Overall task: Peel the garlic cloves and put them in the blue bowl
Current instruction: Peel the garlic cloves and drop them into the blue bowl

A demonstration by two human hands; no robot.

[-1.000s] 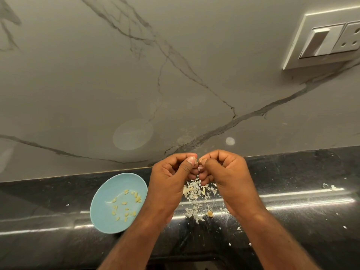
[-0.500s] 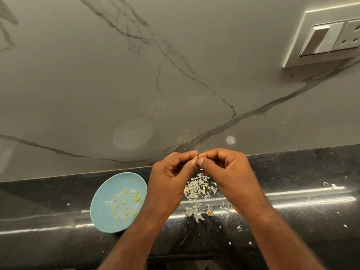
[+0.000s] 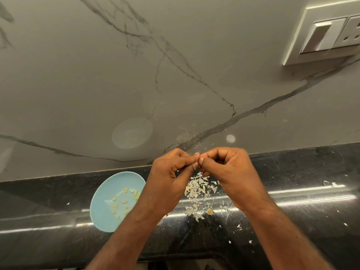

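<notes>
Head view: the blue bowl (image 3: 106, 211) on the table (image 3: 292, 211) holds a scatter of peeled cloves (image 3: 124, 201), with a skin pile (image 3: 196, 190) beside it. Above the pile, the left hand (image 3: 167, 184) and right hand (image 3: 229, 176) meet, curled fingers pinching something small (probably a clove, hidden). Peeling seems well along but unfinished.

Glossy black countertop (image 3: 303, 172), grey wall (image 3: 78, 84) with dark marble veins, white switch and socket plate (image 3: 321, 36) upper right

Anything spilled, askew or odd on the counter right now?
Only peeling mess: papery garlic skins litter the black counter beneath the left hand and right hand, and a few flecks lie farther right. The blue bowl sits upright, peeled cloves inside.
</notes>
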